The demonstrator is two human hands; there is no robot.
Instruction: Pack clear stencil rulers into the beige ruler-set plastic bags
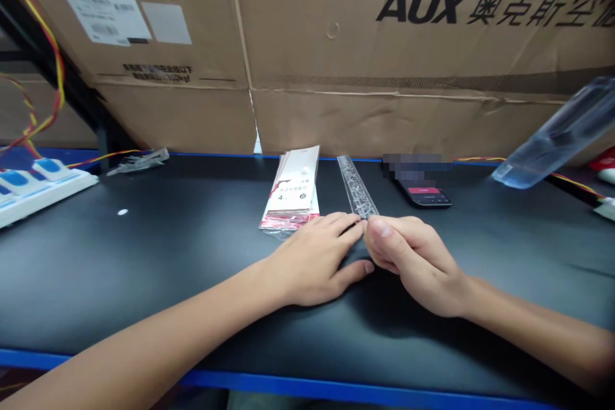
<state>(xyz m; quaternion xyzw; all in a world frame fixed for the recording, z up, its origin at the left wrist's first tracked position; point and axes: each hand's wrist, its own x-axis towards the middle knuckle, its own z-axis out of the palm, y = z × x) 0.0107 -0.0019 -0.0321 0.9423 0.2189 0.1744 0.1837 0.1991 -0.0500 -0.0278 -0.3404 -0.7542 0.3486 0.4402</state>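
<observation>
A clear plastic ruler [354,186] lies on the black tabletop [144,269], pointing away from me. My right hand [408,262] pinches its near end between thumb and fingers, hiding that end. My left hand [312,259] rests flat on the table with its fingers apart, and its fingertips reach the ruler's near end. Just beyond my left hand lies a white and red packet [291,189] in clear wrapping, its lower edge close to my fingers.
A smartphone [423,192] lies right of the ruler. A clear plastic object [557,134] intrudes at the right. A white power strip [38,189] with blue switches and loose red-yellow wires sits left. Large cardboard cartons [384,45] stand along the table's back edge.
</observation>
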